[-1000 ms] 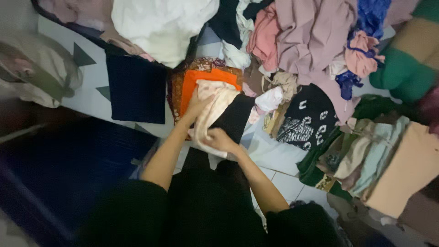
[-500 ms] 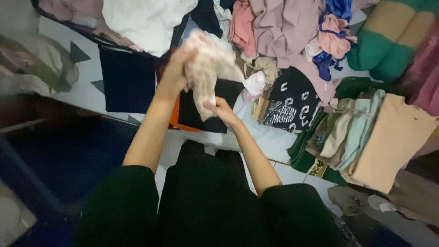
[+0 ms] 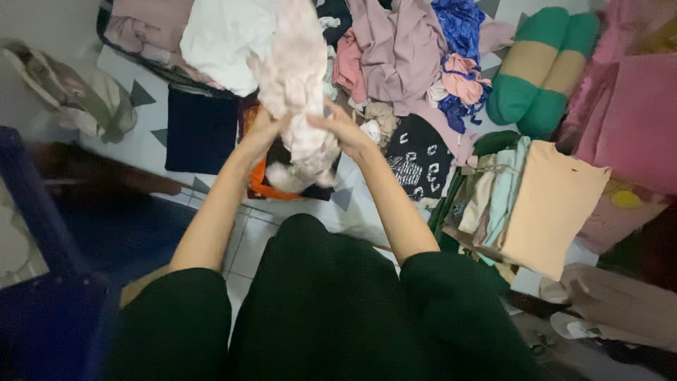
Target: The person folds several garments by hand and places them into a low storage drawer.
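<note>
Both hands, left [image 3: 264, 128] and right [image 3: 343, 130], pinch a pale pink garment [image 3: 300, 85], holding it up above the orange cloth [image 3: 262, 185] on the floor [image 3: 243, 233], near the folded navy piece [image 3: 201, 129].

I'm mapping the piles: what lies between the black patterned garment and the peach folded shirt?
In the head view, a stack of folded pale green and beige clothes lies between them.

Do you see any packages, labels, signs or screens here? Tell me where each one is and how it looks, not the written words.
No package, sign or screen shows.
Black garment: on the floor right of the hands, with white printed marks, too blurred to make out.
Pink cloth: far right, bears a round yellow patch; a label or not, cannot tell.
Both the left hand and the right hand hold a plain pale pink garment.
</note>
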